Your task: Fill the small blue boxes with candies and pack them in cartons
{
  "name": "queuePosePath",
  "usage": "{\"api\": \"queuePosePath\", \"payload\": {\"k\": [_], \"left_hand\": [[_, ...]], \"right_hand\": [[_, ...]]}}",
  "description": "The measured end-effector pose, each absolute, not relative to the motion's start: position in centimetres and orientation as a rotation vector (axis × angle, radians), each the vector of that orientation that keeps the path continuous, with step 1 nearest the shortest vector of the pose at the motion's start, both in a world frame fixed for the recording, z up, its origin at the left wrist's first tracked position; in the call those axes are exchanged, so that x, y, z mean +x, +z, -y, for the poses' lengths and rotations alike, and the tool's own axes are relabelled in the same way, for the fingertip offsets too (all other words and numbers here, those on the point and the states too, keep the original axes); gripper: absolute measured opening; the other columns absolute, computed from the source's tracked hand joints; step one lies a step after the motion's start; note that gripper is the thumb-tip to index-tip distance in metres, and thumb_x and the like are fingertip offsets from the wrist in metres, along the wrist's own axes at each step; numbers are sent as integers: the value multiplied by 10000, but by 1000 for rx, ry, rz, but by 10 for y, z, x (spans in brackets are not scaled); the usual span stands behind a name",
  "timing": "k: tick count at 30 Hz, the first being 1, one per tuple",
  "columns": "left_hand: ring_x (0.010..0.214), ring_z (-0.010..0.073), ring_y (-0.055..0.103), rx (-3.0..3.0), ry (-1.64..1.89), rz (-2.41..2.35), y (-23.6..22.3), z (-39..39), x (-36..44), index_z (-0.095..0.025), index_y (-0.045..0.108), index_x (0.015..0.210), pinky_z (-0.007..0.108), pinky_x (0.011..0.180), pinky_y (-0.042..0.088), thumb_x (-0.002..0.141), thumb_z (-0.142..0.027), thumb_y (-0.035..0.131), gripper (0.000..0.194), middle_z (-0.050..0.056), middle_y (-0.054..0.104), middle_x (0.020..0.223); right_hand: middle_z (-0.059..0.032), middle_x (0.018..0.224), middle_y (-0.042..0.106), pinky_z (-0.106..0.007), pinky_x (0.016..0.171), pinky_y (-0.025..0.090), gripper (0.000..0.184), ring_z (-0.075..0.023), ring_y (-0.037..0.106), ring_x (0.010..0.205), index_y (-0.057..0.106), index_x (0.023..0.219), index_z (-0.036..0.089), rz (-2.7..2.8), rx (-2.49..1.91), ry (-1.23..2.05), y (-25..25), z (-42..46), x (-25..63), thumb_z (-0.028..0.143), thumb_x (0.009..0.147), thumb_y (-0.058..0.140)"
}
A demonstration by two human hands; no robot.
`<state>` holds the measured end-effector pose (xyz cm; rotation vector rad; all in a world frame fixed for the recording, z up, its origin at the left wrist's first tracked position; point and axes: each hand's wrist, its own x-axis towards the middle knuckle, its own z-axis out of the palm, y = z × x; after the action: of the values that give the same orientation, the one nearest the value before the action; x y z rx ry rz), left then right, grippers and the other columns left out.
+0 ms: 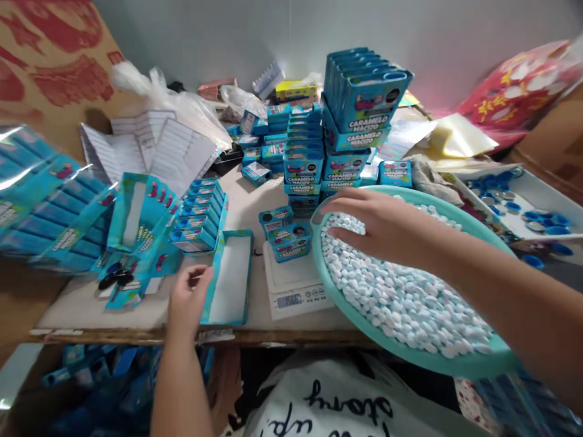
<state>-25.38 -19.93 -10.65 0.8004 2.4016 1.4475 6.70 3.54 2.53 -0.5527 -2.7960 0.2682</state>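
Observation:
My right hand (371, 220) is over the near-left part of a turquoise basin (339, 291), its thumb spread from its fingers. Pale blue and white round candies (410, 303) fill the basin. Beside an open turquoise box tray (230, 276), my left hand (186, 297) hovers or rests at the left wall, its fingers loosely curled with a gap to the thumb and nothing visible in them. A white digital scale (296, 297) lies between tray and basin, with small blue candy boxes (289, 241) on its platform. Its display seems to read 156.6.
Tall stacks of blue candy boxes (364, 97) stand behind the scale. A filled row of small boxes (198, 215) and wrapped packs (50, 200) sit left. At right, a white tray (542, 233) holds blue caps. Papers (146, 145) lie at the back left.

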Motion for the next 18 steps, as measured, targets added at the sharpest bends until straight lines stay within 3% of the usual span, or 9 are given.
{"api": "queuePosePath", "payload": {"k": [6, 10, 13, 15, 17, 18], "left_hand": [[714, 191, 669, 627, 1613, -2224, -132, 199, -254, -152, 700, 971, 281, 628, 530, 773, -619, 716, 508, 59, 719, 830], [768, 191, 657, 633, 1772, -2354, -117, 210, -244, -171, 698, 911, 307, 734, 543, 827, -529, 705, 367, 40, 695, 821], [877, 207, 670, 1121, 1690, -2525, -95, 205, -217, -196, 714, 956, 344, 864, 545, 845, -397, 736, 232, 48, 717, 933], [1029, 247, 689, 1451, 1472, -2464, -81, 188, -194, -210, 688, 1172, 394, 956, 547, 832, -367, 774, 385, 77, 730, 1107], [1199, 293, 665, 1576, 1328, -2306, -68, 164, -173, -220, 565, 1394, 437, 1025, 542, 811, -387, 812, 655, 120, 686, 1310], [1241, 302, 654, 1627, 1287, -2209, -61, 152, -165, -227, 519, 1440, 440, 1031, 547, 824, -390, 807, 699, 132, 665, 1363]], "right_hand": [[-165, 1298, 680, -431, 931, 544, 412, -344, 668, 1140, 646, 1348, 155, 3058, -509, 54, 27, -37, 2, 268, 955, 600], [-149, 1370, 677, -459, 906, 567, 493, -365, 680, 1160, 588, 1455, 199, 3179, -611, 399, 28, -37, -6, 428, 1026, 507], [-160, 1522, 579, -479, 972, 557, 734, -404, 611, 1298, 452, 1580, 210, 3165, -747, 617, 26, -37, -4, 498, 939, 664], [-161, 1471, 620, -464, 993, 546, 641, -391, 626, 1279, 537, 1512, 192, 3173, -701, 634, 25, -37, -2, 340, 911, 706], [-161, 1362, 683, -446, 982, 544, 475, -361, 665, 1206, 637, 1387, 169, 3141, -604, 644, 27, -35, 3, 203, 914, 651], [-163, 1322, 698, -446, 979, 542, 442, -350, 673, 1182, 652, 1354, 161, 3087, -564, 668, 29, -33, 7, 177, 913, 632]]}}
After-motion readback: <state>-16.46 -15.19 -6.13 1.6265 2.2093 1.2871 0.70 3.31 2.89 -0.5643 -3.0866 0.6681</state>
